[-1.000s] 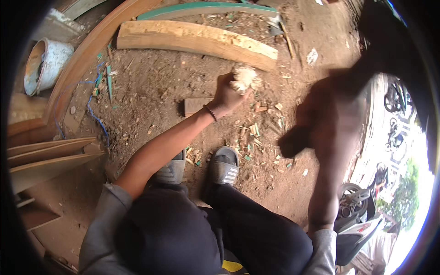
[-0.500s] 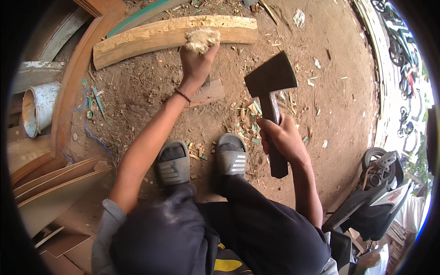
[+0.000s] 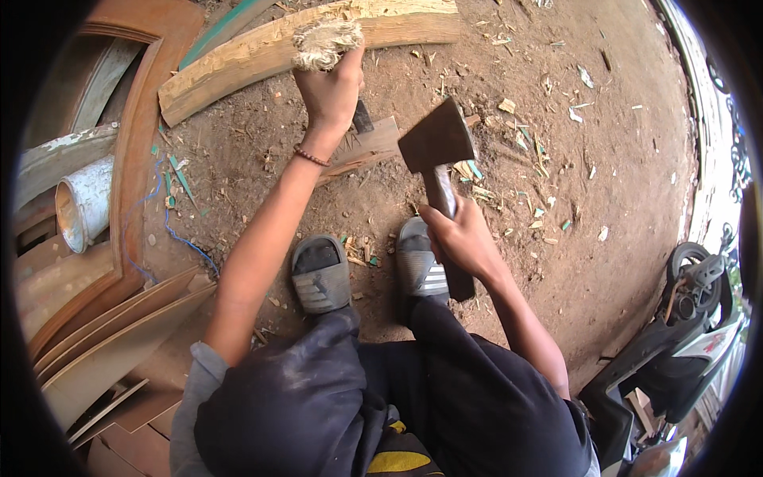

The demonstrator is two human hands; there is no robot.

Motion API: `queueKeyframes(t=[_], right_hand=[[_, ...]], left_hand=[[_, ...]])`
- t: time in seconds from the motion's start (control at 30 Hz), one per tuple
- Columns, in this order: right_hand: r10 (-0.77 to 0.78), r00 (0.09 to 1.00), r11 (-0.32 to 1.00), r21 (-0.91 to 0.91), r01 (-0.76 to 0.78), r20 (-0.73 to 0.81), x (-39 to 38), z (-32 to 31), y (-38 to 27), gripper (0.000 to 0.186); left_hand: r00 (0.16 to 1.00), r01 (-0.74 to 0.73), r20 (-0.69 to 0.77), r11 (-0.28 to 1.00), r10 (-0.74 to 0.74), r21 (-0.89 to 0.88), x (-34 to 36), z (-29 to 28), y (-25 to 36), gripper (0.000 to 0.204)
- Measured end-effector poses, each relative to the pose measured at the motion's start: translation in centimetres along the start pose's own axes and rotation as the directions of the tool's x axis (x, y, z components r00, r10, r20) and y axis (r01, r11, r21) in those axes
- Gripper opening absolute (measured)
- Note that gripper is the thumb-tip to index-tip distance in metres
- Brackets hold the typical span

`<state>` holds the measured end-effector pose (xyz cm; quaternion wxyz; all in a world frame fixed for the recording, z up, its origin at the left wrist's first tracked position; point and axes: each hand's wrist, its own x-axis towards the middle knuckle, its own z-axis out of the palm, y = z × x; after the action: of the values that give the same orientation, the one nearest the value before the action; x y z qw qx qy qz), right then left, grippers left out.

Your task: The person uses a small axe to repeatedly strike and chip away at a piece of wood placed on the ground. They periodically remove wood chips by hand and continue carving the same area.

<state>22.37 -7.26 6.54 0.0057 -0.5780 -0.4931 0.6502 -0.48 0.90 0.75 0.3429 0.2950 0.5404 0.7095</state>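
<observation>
My left hand is closed around a chisel whose wooden handle end is frayed and splayed out. Below the fist shows its dark metal blade, close to a short piece of wood on the ground; whether they touch I cannot tell. To the right, my right hand wraps round the dark handle of a hatchet. The hatchet's broad head points away from me, beside the short wood piece. A long curved timber with a chipped top face lies beyond my left fist.
Wood chips litter the dirt floor. At left are a brown wooden frame, a whitish bucket and leaning boards. A parked motorbike stands at lower right. My sandalled feet are planted near the wood.
The hatchet has moved left, closer to my left hand. My left hand, still round the chisel, has shifted slightly left and away. The whole view has turned a little.
</observation>
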Motion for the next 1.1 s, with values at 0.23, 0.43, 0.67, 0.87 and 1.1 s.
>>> queueKeyframes(t=[0.23, 0.43, 0.67, 0.87, 1.1], right_hand=[[0.079, 0.997, 0.980, -0.183, -0.082, -0.023, 4.2, 3.2, 1.0, 0.032], [0.059, 0.998, 0.993, -0.102, -0.059, -0.002, 4.4, 3.4, 2.1, 0.033], [0.066, 0.998, 0.997, -0.050, -0.064, 0.022, 4.4, 3.4, 1.8, 0.033], [0.114, 0.993, 0.934, 0.336, -0.121, 0.041, 3.5, 1.3, 1.7, 0.024], [0.190, 0.978, 0.920, 0.363, -0.146, -0.089, 0.9, -0.8, 7.0, 0.024]], left_hand=[[0.993, 0.100, -0.063, 0.994, -0.103, -0.038, 1.0, -0.8, -1.1, 0.022], [0.947, 0.172, -0.231, 0.959, -0.225, -0.226, 4.1, -3.6, 0.3, 0.022], [0.982, -0.183, 0.031, 0.979, 0.186, -0.089, 0.8, -4.8, 3.6, 0.017], [0.982, -0.139, 0.170, 0.925, 0.083, 0.353, -7.1, -3.1, 4.1, 0.030], [0.699, -0.581, 0.527, 0.814, 0.483, 0.024, -11.9, 0.0, -0.2, 0.024]])
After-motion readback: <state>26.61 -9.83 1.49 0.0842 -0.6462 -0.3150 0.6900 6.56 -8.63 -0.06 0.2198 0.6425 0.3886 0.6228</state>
